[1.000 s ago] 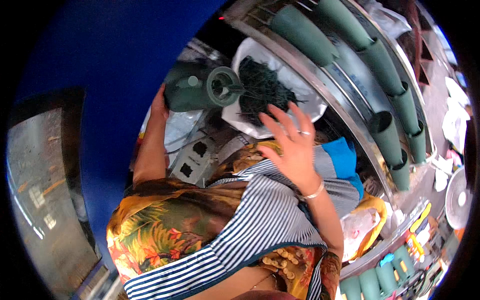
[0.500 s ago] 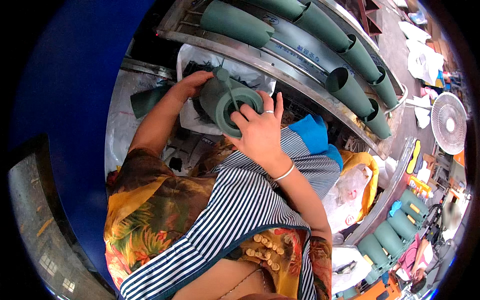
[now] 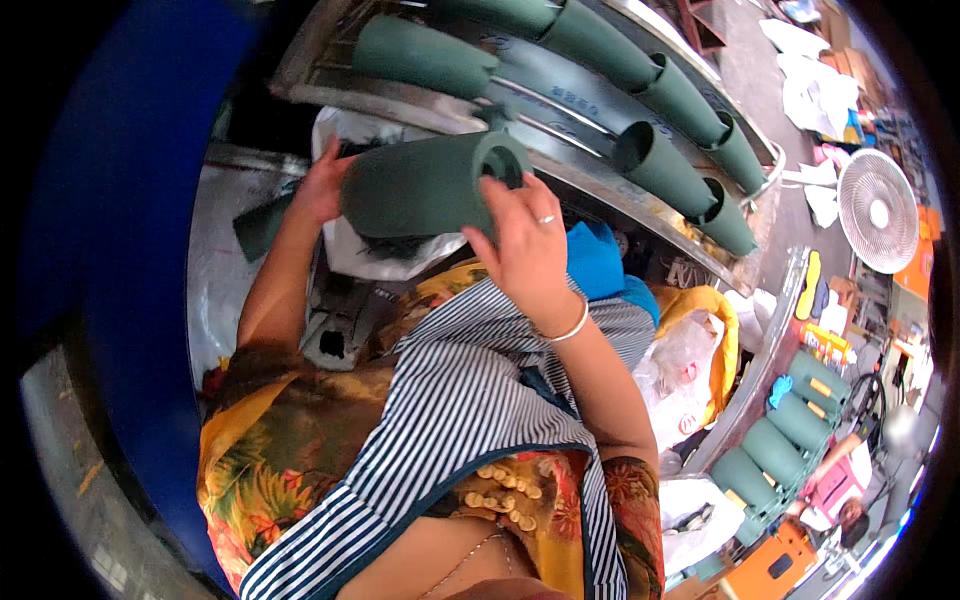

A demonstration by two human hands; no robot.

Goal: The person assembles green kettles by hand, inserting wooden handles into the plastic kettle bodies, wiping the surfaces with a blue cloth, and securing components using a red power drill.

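Tube: a dark green tube (image 3: 415, 188) held in the air before the person's chest, over a white bag (image 3: 350, 258), its open, ringed end turned right.
Left hand: the left hand (image 3: 322, 182) grasps the tube's left end; some fingers are hidden behind it.
Right hand: the right hand (image 3: 522, 225) is at the ringed end, fingertips reaching into the opening, thumb below; how firmly it closes, I cannot tell.
Feel: probably light and stiff, like moulded plastic; the smooth wall could slide a little, but it hardly looks fragile.
Best hold: likely one palm round the left end, fingers on the thick ring.
White bag: gapes behind the tube, dark bits inside, largely covered.
Tray: a metal-edged tray (image 3: 390, 108) beyond holds similar green tubes (image 3: 425, 58), several with open mouths showing.
Yellow bag: the yellow bag (image 3: 728, 345), at right, contains clear plastic (image 3: 682, 365).
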